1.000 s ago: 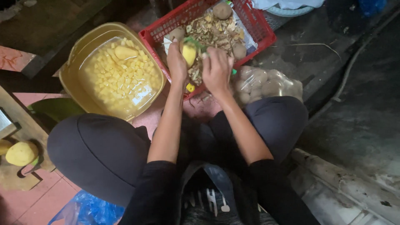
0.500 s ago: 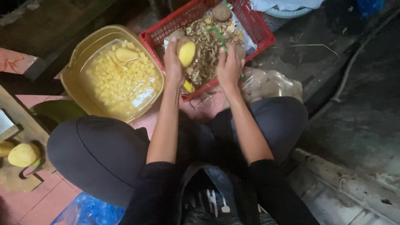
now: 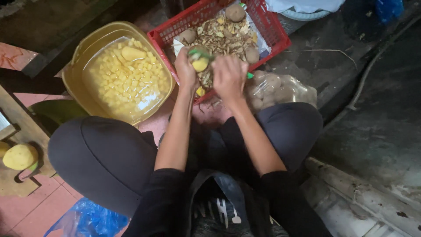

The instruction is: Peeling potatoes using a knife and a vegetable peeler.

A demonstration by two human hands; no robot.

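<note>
My left hand [image 3: 185, 69] grips a half-peeled yellow potato [image 3: 200, 64] over the near edge of a red plastic basket [image 3: 276, 35]. My right hand [image 3: 228, 75] is closed on a green-handled peeler [image 3: 199, 53], whose head lies across the top of the potato. The basket holds brown peelings [image 3: 221, 35] and a few unpeeled potatoes [image 3: 235, 12]. To the left stands a yellow tub [image 3: 76, 83] of water with diced potato [image 3: 123, 79] and one whole peeled potato [image 3: 133, 53].
A clear plastic bag of unpeeled potatoes [image 3: 278, 87] lies by my right knee. A peeled potato [image 3: 19, 156] rests on a wooden board [image 3: 17, 184] at far left. A blue plastic bag [image 3: 87, 219] sits near my left leg. Dark wet floor lies to the right.
Both hands came together again over the basket; the right hand brought the peeler back onto the potato after having been lifted away from it.
</note>
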